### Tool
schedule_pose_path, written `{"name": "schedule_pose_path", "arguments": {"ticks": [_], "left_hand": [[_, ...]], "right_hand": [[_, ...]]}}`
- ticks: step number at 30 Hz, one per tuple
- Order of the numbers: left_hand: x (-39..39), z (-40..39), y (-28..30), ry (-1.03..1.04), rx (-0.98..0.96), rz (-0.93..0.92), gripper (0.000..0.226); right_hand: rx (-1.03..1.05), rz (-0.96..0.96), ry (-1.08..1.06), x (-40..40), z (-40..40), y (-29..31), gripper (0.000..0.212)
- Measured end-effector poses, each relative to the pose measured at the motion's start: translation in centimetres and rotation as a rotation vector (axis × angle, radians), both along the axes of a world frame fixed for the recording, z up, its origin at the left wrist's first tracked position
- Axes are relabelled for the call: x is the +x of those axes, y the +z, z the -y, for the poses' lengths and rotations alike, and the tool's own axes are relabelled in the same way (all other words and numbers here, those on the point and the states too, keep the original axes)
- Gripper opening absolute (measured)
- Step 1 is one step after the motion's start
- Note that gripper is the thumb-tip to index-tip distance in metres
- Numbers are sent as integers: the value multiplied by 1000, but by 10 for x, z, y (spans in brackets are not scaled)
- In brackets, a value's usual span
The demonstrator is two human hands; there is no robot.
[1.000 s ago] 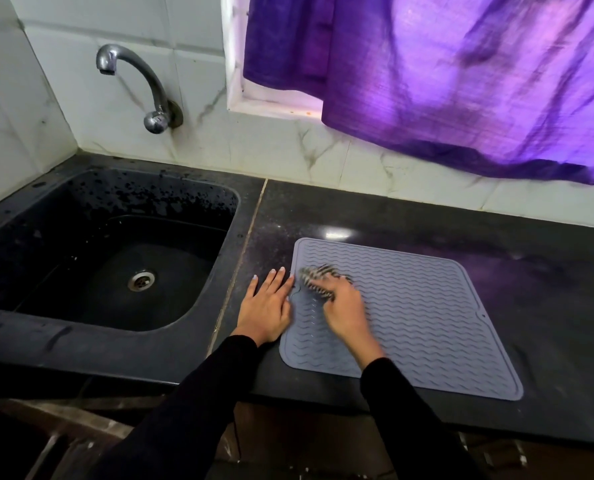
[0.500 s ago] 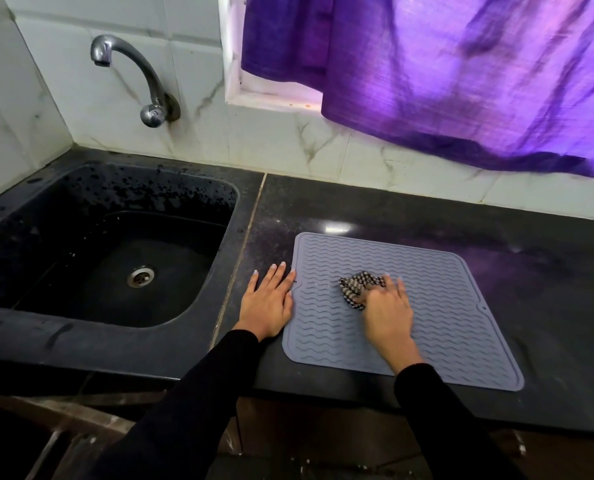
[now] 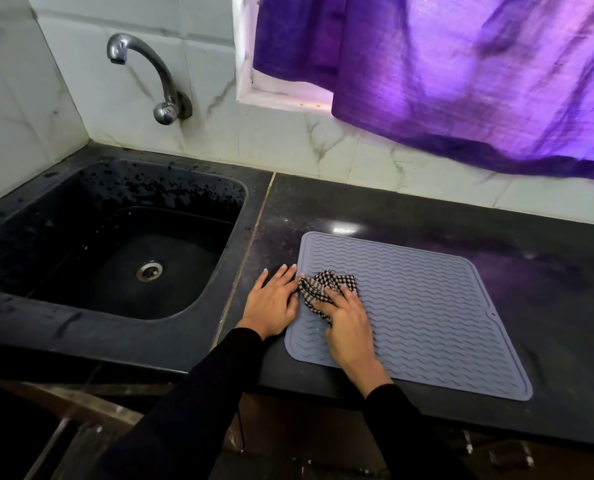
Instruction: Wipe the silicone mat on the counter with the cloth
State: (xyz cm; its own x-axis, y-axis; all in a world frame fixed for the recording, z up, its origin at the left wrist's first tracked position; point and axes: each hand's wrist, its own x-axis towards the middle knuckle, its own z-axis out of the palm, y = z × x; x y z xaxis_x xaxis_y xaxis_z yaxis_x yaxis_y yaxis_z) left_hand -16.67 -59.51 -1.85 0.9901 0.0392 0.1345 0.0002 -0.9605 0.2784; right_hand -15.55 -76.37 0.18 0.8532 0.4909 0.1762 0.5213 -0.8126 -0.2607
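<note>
Small kitchen corner here: white marble-look tiles on the walls, a purple curtain (image 3: 461, 71) hanging over the window, and a dark stone worktop (image 3: 427, 216) with a black sink (image 3: 91, 188) sunk into its left end, speckled with droplets, under a curved metal tap (image 3: 143, 67). The grey silicone mat (image 3: 427, 306) with wavy ridges lies flat on the worktop right of the sink. The left hand (image 3: 271, 303) lies flat with fingers straight, on the worktop at the mat's left edge. The right hand (image 3: 347, 323) presses a scrunched checkered cloth (image 3: 323, 289) onto the mat's left part, fingers spread over it.
</note>
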Motion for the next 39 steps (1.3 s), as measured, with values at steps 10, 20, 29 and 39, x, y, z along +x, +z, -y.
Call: {"name": "schedule_pose_path", "arguments": {"ticks": [10, 20, 29, 39], "left_hand": [[0, 1, 2, 19, 15, -66, 82], [-20, 9, -4, 71, 71, -137, 73], [-17, 8, -4, 101, 86, -108, 74], [-17, 8, -5, 117, 43, -65, 74]], "right_hand": [[-152, 148, 9, 17, 40, 8, 32], [473, -359, -185, 6, 6, 42, 54], [-227, 24, 145, -19, 13, 15, 49], [16, -118, -135, 0, 74, 17, 46]]}}
